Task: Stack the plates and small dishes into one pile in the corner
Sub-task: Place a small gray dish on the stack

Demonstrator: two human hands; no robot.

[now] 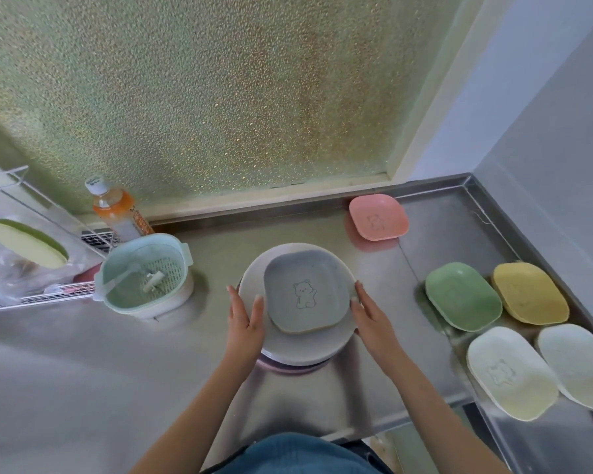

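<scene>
A pile of round plates [298,343] is sitting in the middle of the steel counter [83,371], well short of its far right corner, with a grey dish [307,292] printed with a bear lying on top. The left hand [245,323] is gripping the pile's left rim, thumb lying over the top plate and fingers curling down the side. The right hand [370,319] is gripping the right rim the same way.

A pink dish [379,217] is lying alone near the far right corner, against the counter's back edge. Along the right edge four more dishes are waiting: a green dish [463,295] and a yellow dish [529,292] side by side, and nearer, a cream dish [512,372] and a pale white dish [579,364].

To the left of the pile a mint strainer basket [144,275] is standing, with an orange drink bottle [117,210] behind it and a wire rack [31,295] by the left edge.
</scene>
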